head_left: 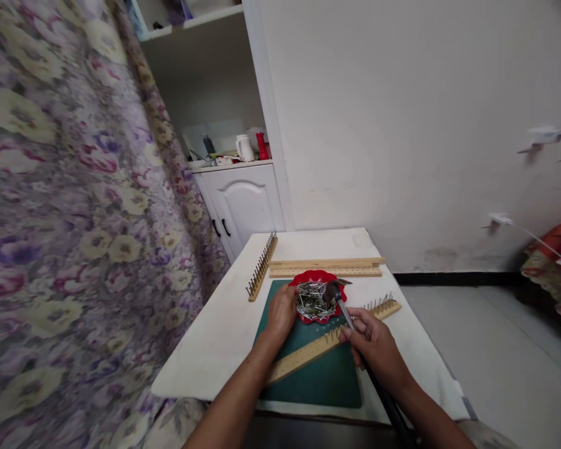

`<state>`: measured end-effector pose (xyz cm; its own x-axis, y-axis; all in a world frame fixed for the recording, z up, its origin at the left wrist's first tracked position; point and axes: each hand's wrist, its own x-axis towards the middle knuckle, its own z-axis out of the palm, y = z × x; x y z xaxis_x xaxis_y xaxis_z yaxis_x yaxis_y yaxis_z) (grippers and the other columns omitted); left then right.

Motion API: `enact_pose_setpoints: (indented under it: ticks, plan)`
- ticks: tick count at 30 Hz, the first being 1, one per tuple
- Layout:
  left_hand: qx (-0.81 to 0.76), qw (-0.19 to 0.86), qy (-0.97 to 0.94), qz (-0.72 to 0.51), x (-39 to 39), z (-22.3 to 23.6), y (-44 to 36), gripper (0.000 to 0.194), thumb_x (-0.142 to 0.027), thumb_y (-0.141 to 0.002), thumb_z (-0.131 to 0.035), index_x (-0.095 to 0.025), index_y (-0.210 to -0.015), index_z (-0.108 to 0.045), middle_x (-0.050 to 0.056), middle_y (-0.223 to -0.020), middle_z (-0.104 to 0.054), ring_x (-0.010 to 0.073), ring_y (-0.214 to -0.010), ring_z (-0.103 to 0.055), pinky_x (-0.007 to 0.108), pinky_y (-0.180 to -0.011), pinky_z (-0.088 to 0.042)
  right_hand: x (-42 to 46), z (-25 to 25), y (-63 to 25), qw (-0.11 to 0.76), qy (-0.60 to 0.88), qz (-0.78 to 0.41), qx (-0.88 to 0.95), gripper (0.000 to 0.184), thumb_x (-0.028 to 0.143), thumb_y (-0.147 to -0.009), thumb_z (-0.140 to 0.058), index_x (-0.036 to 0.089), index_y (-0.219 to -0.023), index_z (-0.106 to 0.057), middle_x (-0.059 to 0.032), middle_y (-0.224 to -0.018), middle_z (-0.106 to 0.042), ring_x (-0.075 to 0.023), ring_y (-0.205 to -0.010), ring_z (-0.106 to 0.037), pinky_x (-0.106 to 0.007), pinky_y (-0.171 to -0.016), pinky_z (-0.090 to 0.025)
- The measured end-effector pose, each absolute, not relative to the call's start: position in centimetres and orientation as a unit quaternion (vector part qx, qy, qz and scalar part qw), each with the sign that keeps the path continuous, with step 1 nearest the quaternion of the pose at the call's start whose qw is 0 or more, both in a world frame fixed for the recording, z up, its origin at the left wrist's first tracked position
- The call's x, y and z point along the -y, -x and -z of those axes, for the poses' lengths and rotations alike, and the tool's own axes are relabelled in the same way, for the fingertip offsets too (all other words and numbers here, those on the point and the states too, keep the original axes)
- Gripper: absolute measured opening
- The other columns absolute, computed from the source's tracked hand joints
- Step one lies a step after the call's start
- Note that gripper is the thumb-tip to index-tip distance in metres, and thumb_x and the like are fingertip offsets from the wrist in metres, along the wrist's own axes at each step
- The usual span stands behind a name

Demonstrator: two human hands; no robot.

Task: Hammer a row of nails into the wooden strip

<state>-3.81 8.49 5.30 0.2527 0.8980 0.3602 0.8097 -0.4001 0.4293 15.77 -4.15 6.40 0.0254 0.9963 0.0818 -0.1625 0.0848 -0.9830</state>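
Note:
My right hand is closed around the shaft of a hammer. The hammer's dark head hangs over a red dish full of small metal nails. My left hand reaches into the left side of that dish, fingers curled among the nails; what they hold is hidden. A long wooden strip lies slanted across a green cutting mat under both hands. Nails stand upright along its far right end.
The mat lies on a white table. Another nailed strip lies at the left, and two plain strips at the back. A flowered curtain hangs at the left. A white cabinet stands behind. Grey floor opens to the right.

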Motion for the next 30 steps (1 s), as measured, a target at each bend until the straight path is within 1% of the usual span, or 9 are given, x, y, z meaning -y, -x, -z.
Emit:
enact_pose_setpoints:
  ticks: [2,4,6,8,13,19,22,25,30]
  plan:
    - [-0.535,0.124,-0.761,-0.345,-7.4,-5.3,4.0,0.019,-0.02,-0.083,-0.043,-0.017,-0.082,-0.062,0.005,-0.086,-0.061,0.0181,-0.082,-0.056,0.028,-0.075,-0.041,4.0,-6.1,-15.5,0.575,0.441,-0.506,0.468,0.033,0.029,-0.075,-0.061,0.017,-0.105,-0.052,0.0046,-0.066,-0.061,-0.0041,-0.032,-0.043,-0.016,-0.032,-0.029]
    - [-0.52,0.203,-0.731,-0.393,-5.7,-5.4,3.8,0.017,-0.022,-0.082,-0.044,-0.017,-0.082,-0.06,0.003,-0.082,-0.061,0.0167,-0.077,-0.056,0.026,-0.072,-0.042,3.8,-5.9,-15.1,0.59,0.441,-0.494,0.462,0.036,0.026,-0.074,-0.064,0.017,-0.107,-0.052,0.0054,-0.066,-0.06,-0.0038,-0.034,-0.042,-0.016,-0.032,-0.03]
    - [-0.501,0.285,-0.707,-0.41,-3.5,-5.6,3.3,0.016,-0.026,-0.082,-0.046,-0.017,-0.083,-0.06,0.002,-0.075,-0.06,0.0152,-0.069,-0.054,0.024,-0.066,-0.042,3.7,-5.7,-14.8,0.603,0.44,-0.483,0.458,0.039,0.025,-0.073,-0.066,0.017,-0.108,-0.052,0.0058,-0.066,-0.058,-0.0045,-0.036,-0.043,-0.016,-0.033,-0.033]
    - [-0.475,0.327,-0.706,-0.41,-1.1,-5.9,2.7,0.019,-0.029,-0.083,-0.047,-0.017,-0.086,-0.06,0.002,-0.076,-0.061,0.015,-0.069,-0.053,0.023,-0.064,-0.041,3.8,-5.6,-14.5,0.612,0.438,-0.477,0.454,0.04,0.026,-0.072,-0.068,0.017,-0.108,-0.053,0.0058,-0.067,-0.057,-0.0054,-0.038,-0.043,-0.017,-0.033,-0.034]
    - [-0.468,0.309,-0.726,-0.399,3.1,-7.1,1.5,0.016,-0.026,-0.083,-0.048,-0.017,-0.082,-0.061,0.002,-0.077,-0.057,0.014,-0.067,-0.051,0.022,-0.06,-0.037,4.1,-5.4,-14.3,0.614,0.43,-0.485,0.45,0.039,0.028,-0.073,-0.067,0.017,-0.107,-0.052,0.0061,-0.065,-0.057,-0.0046,-0.035,-0.041,-0.017,-0.033,-0.03]
    - [-0.437,0.323,-0.726,-0.422,4.1,-7.7,1.3,0.016,-0.024,-0.082,-0.051,-0.017,-0.077,-0.064,0.001,-0.075,-0.055,0.0128,-0.067,-0.05,0.023,-0.062,-0.037,4.5,-5.4,-14.2,0.611,0.395,-0.52,0.447,0.039,0.031,-0.073,-0.068,0.017,-0.106,-0.052,0.0067,-0.062,-0.058,-0.0036,-0.031,-0.04,-0.016,-0.031,-0.029]
    - [-0.425,0.436,-0.63,-0.481,4.4,-6.9,0.9,0.013,-0.025,-0.076,-0.062,-0.017,-0.086,-0.066,0.002,-0.077,-0.061,0.0133,-0.071,-0.054,0.023,-0.066,-0.04,4.6,-5.5,-14.3,0.617,0.383,-0.53,0.438,0.04,0.032,-0.072,-0.068,0.018,-0.105,-0.051,0.0074,-0.06,-0.057,-0.0034,-0.03,-0.04,-0.016,-0.03,-0.029]
    - [-0.389,0.565,-0.496,-0.532,4.8,-5.8,0.1,0.027,-0.024,-0.068,-0.072,-0.017,-0.092,-0.064,0.002,-0.078,-0.066,0.0134,-0.073,-0.059,0.024,-0.07,-0.044,4.6,-5.6,-14.4,0.626,0.362,-0.55,0.418,0.043,0.033,-0.07,-0.07,0.017,-0.106,-0.051,0.0074,-0.059,-0.057,-0.0032,-0.029,-0.039,-0.015,-0.03,-0.03]
    - [-0.35,0.624,-0.382,-0.586,5.0,-5.0,-1.4,0.019,-0.023,-0.067,-0.073,-0.013,-0.082,-0.065,0.002,-0.066,-0.067,0.0097,-0.061,-0.058,0.021,-0.064,-0.045,4.7,-5.6,-14.2,0.617,0.351,-0.578,0.402,0.044,0.034,-0.068,-0.073,0.017,-0.104,-0.053,0.0053,-0.059,-0.061,-0.0037,-0.03,-0.041,-0.015,-0.03,-0.031]
